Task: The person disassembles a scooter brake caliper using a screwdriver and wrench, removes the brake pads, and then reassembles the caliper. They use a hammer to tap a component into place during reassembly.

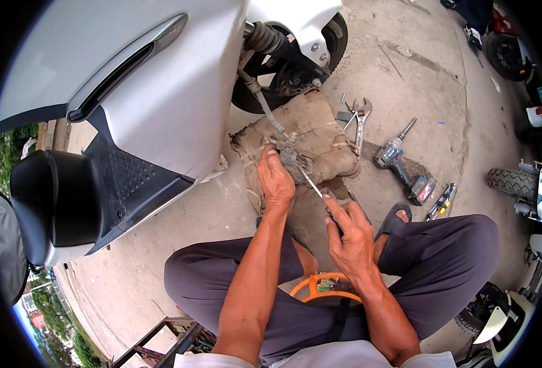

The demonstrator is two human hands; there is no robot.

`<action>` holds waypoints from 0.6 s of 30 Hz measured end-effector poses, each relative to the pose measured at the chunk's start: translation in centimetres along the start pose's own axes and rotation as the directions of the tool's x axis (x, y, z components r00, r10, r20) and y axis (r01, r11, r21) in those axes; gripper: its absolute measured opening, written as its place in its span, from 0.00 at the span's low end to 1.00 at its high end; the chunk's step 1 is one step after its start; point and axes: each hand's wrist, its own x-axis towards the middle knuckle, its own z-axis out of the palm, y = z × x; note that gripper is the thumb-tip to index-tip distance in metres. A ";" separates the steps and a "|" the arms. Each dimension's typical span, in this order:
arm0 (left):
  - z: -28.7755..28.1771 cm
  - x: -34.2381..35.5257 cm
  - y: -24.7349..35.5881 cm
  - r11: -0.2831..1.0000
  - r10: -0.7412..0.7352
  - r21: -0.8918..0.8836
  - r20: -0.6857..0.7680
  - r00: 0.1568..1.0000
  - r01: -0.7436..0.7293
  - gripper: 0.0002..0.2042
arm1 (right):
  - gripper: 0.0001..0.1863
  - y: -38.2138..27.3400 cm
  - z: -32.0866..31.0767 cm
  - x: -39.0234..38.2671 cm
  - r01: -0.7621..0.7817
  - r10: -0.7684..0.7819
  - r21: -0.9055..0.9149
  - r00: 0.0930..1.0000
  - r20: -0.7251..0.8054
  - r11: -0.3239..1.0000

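Note:
My left hand [275,179] is closed on the near left side of a grimy grey brake caliper [292,161], steadying it on a dirty brown padded sack [320,116]. From the caliper a hose [262,98] runs up toward the fork of a white scooter [209,67]. In my right hand [352,239] is a screwdriver [311,183], its handle mostly hidden by the fingers. The screwdriver's metal shaft points up and left, with its tip at the caliper's near edge. Exact contact at the tip is too small to tell.
Right of the sack lie an adjustable wrench [361,119], a cordless impact driver [400,162] and a narrow bit holder [441,201]. The scooter's front wheel [335,40] stands beyond the sack. An orange stool [311,287] is between my legs. Other scooters line the right side.

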 end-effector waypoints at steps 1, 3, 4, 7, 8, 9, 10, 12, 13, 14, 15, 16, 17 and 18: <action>0.0 0.0 -0.1 1.000 0.000 0.001 -0.001 1.000 0.000 0.26 | 0.22 0.1 0.1 0.0 0.027 -0.027 -0.027 1.000 -0.006 0.999; 0.0 0.1 -0.4 1.000 0.024 -0.007 -0.033 0.999 -0.024 0.25 | 0.22 -0.2 0.1 0.0 0.009 -0.009 -0.020 1.000 0.007 1.000; 0.0 0.0 -0.2 1.000 0.023 -0.009 -0.031 0.999 -0.023 0.25 | 0.23 -0.3 0.0 0.0 -0.013 0.013 -0.018 1.000 0.019 1.000; -0.1 0.0 0.6 0.999 -0.026 -0.028 -0.003 1.000 0.026 0.26 | 0.23 -0.3 0.2 -0.1 -0.011 0.012 -0.053 1.000 0.015 0.999; -0.1 0.0 0.8 0.998 -0.054 -0.035 -0.006 0.999 0.054 0.26 | 0.23 -0.1 0.3 -0.2 -0.012 0.013 -0.053 1.000 0.015 0.999; 0.0 -0.1 1.0 0.996 -0.081 -0.043 -0.008 0.997 0.081 0.26 | 0.23 0.1 0.5 -0.3 0.024 -0.025 -0.096 1.000 -0.005 0.995; -0.1 -0.1 0.9 0.996 -0.081 -0.042 -0.009 0.997 0.081 0.26 | 0.24 0.2 0.7 -0.3 0.061 -0.064 -0.139 0.998 -0.022 0.988; 0.0 0.0 0.5 0.999 -0.044 -0.017 -0.017 0.999 0.044 0.25 | 0.24 0.1 1.0 -0.5 0.064 -0.068 -0.154 0.997 -0.023 0.986; 0.0 0.0 0.3 0.999 -0.044 -0.017 -0.018 0.999 0.044 0.25 | 0.24 0.0 1.1 -0.5 0.068 -0.073 -0.170 0.997 -0.025 0.983; 0.1 0.0 0.1 1.000 0.010 0.011 -0.033 0.999 -0.010 0.25 | 0.24 -0.1 1.2 -0.5 0.069 -0.074 -0.170 0.997 -0.025 0.983; 0.1 0.0 -0.1 0.999 0.037 0.025 -0.041 0.998 -0.036 0.24 | 0.24 -0.1 1.3 -0.5 0.068 -0.073 -0.170 0.997 -0.023 0.983; 0.1 0.1 0.3 0.997 0.063 0.036 -0.044 0.997 -0.062 0.24 | 0.24 0.1 1.4 -0.5 0.063 -0.068 -0.174 0.997 -0.022 0.983; 0.2 0.1 0.8 1.000 0.006 -0.001 -0.016 1.000 -0.006 0.23 | 0.24 0.2 1.5 -0.6 0.061 -0.066 -0.177 0.998 -0.022 0.982; 0.2 0.1 1.2 0.998 -0.050 -0.037 0.015 0.999 0.051 0.22 | 0.25 0.3 1.6 -0.7 0.035 -0.040 -0.174 0.999 -0.025 0.984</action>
